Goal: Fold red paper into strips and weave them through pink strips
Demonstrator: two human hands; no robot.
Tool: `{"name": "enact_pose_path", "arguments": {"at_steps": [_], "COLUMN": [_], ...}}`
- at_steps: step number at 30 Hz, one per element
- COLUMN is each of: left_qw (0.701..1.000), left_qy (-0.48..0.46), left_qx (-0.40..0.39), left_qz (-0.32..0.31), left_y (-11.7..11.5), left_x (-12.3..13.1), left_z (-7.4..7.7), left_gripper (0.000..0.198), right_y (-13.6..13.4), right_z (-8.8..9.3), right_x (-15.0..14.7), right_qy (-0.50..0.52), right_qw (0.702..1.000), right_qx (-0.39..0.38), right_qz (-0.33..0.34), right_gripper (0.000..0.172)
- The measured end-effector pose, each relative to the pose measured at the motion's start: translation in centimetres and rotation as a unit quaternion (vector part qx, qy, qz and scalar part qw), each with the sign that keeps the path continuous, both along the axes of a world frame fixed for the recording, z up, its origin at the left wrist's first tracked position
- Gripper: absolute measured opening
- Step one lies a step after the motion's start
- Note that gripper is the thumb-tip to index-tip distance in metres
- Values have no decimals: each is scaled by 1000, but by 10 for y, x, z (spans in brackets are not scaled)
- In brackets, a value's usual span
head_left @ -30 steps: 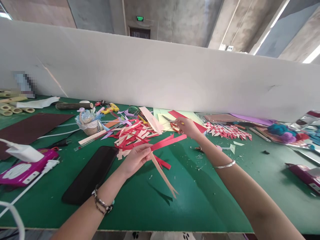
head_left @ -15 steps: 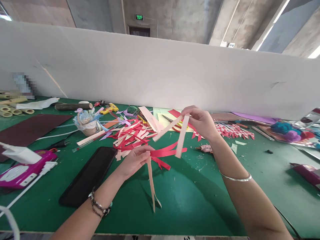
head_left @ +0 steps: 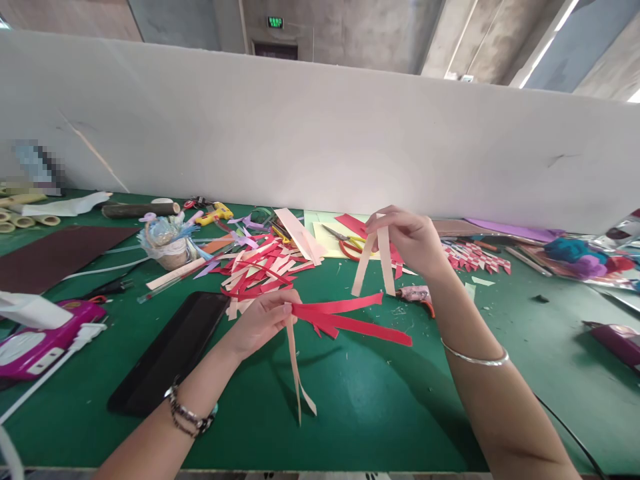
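Between the thumb and fingers of my left hand (head_left: 265, 321) are paper strips: two red ends (head_left: 360, 327) stick out to the right and a pale pink pair (head_left: 294, 367) hangs down. My right hand (head_left: 404, 235), raised higher and to the right, pinches a folded pale pink paper strip (head_left: 387, 263) whose two legs point downward. The strips in the two hands are apart. Behind my left hand lies a heap of red and pale pink strips (head_left: 265, 267). Scissors (head_left: 345, 235) with yellow and red handles rest on pale paper sheets behind my right hand.
A black phone or tablet (head_left: 173, 353) lies left of my left hand. A pink glue gun (head_left: 417, 295) lies under my right hand. Magenta power strip (head_left: 65, 340), yellow glue gun (head_left: 215, 213) and a small basket (head_left: 173, 247) stand left. Red-and-white woven pieces (head_left: 475, 257) lie right.
My right hand has moved right, taking its folded pink strip away from my left hand's strips. The red ends in my left hand now spread apart. The view has shifted slightly.
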State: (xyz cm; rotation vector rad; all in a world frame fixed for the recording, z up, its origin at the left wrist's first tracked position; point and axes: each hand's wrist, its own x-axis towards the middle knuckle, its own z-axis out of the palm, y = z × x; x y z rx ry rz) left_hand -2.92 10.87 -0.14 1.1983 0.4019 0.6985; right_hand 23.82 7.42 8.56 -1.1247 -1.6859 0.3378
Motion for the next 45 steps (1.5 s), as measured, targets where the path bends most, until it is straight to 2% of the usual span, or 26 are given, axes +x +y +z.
{"name": "enact_pose_path", "arguments": {"at_steps": [3,9,13,17,21,26,30,36,42,45], "left_qw": [1000,997,995,996,995,989,990,993,993,989], "left_qy": [0,-2,-9,-29,-35,-23,-15,8,36,68], "left_qx": [-21,-56,-70,-65,-81,-93,-80,-36,34,84], "left_qz": [15,50,74,59,54,110,114,116,112,100], "left_y": [-1,1,1,0,0,0,-1,0,2,2], "left_x": [0,2,2,3,3,5,6,5,3,3], "left_z": [1,0,1,2,2,2,3,1,-5,-4], "left_gripper": [17,21,20,17,18,22,23,22,20,20], "right_y": [-5,-10,-6,-2,-6,-11,-8,-4,-2,-3], "right_z": [4,12,6,-1,1,1,-6,-10,-8,-9], "right_x": [0,-6,-12,-22,-34,-39,-42,-44,-42,-44], "right_qy": [12,-27,-29,-27,-41,20,36,-41,-132,-132], "right_qw": [999,995,986,977,964,933,941,960,976,976], "right_qx": [-21,-40,-61,-72,-148,-228,-244,-220,-118,-134], "right_qz": [35,91,150,200,215,276,234,167,128,107], "right_gripper": [29,27,28,27,25,29,28,11,12,14]}}
